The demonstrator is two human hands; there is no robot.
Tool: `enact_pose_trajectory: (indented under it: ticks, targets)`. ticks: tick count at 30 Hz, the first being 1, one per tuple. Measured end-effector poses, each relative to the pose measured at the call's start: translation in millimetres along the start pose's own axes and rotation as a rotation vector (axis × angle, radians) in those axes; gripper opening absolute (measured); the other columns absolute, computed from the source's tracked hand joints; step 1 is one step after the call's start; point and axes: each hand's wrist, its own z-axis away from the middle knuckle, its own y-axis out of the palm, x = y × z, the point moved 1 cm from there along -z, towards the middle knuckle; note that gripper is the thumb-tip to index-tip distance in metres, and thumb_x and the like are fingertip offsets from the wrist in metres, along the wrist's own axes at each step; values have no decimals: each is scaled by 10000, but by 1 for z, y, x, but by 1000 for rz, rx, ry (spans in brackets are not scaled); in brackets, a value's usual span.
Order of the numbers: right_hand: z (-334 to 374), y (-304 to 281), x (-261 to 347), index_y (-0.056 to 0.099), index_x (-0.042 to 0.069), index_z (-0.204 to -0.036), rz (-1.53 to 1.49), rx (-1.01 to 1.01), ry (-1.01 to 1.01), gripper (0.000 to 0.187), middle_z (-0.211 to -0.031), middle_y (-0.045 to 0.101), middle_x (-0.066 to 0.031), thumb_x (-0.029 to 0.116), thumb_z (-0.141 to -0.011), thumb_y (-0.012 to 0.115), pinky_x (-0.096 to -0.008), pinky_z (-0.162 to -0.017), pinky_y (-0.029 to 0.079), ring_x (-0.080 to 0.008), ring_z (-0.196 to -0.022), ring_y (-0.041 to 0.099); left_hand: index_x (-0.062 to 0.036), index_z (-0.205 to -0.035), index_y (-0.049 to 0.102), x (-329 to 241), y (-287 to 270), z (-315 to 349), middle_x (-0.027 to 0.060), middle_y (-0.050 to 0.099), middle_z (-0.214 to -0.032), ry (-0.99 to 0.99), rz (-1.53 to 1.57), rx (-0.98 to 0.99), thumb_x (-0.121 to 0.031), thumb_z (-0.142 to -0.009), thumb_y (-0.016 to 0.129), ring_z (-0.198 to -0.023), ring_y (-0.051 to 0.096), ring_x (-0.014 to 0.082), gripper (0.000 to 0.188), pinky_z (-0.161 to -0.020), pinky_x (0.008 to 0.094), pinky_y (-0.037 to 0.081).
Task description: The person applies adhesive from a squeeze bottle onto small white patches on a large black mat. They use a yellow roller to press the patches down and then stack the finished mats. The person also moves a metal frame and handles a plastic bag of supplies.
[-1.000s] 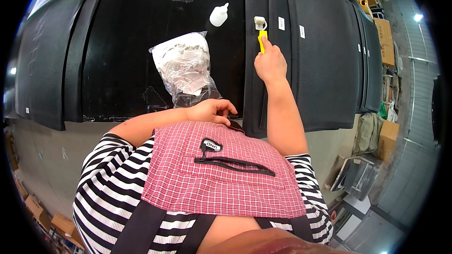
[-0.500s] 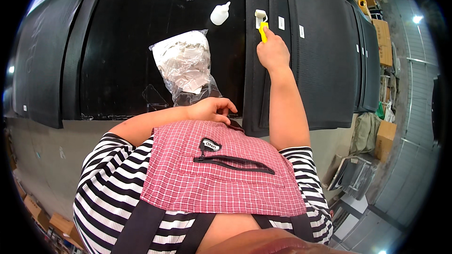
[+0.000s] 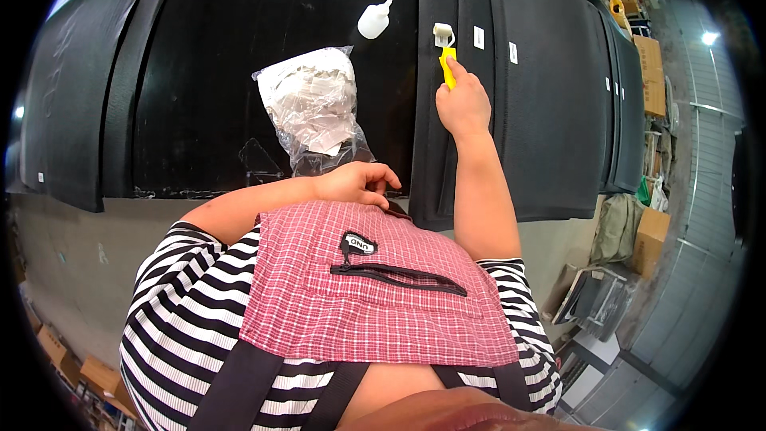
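Observation:
My right hand [image 3: 464, 105] is closed around the yellow handle of a small hand roller [image 3: 448, 66], with the arm stretched forward. The roller's pale head [image 3: 442, 30] rests on a narrow black padded strip [image 3: 437, 120], at a small white label that it partly hides. Close to the table's front edge, my left hand [image 3: 359, 184] lies in front of my apron with its fingers loosely bent and apart, and nothing shows in it. Just beyond it is a clear plastic bag [image 3: 311, 100] filled with pale paper-like pieces.
A white squeeze bottle [image 3: 373, 19] stands on the black tabletop [image 3: 215, 72], beyond the bag. More black padded panels overlap on the right [image 3: 550, 96] and left [image 3: 68, 104], some with white labels. Cardboard boxes [image 3: 650, 76] and a grey-green cloth [image 3: 617, 227] are off to the right.
My right hand has drawn the roller slightly back toward me along the strip. My left hand stays in nearly the same place.

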Motion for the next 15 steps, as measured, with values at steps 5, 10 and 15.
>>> enact_pose_trajectory:
  ticks: [5, 10, 15]
  targets:
    - [10, -1, 1, 530, 172, -1451, 62, 66, 16, 547, -1086, 643, -179, 162, -906, 572, -453, -890, 541, -356, -1021, 663, -32, -1265, 627, 0, -1, 0, 30, 625, -857, -32, -15, 1, -123, -900, 777, -805, 615, 132, 405, -757, 292, 513]
    - [26, -1, 1, 509, 179, -1465, 98, 85, 18, 568, -1081, 634, -182, 147, -903, 586, -453, -882, 544, -362, -1006, 667, -33, -1264, 630, -2, -1, 0, 39, 625, -883, -61, -13, 5, -121, -900, 776, -839, 621, 143, 402, -797, 297, 525]
    - [32, -1, 1, 503, 176, -1470, 81, 85, 33, 572, -1082, 632, -179, 149, -908, 600, -450, -880, 546, -359, -1001, 670, -33, -1265, 630, -6, -1, 0, 37, 625, -882, -84, -27, 7, -123, -900, 777, -831, 618, 141, 404, -793, 289, 525]
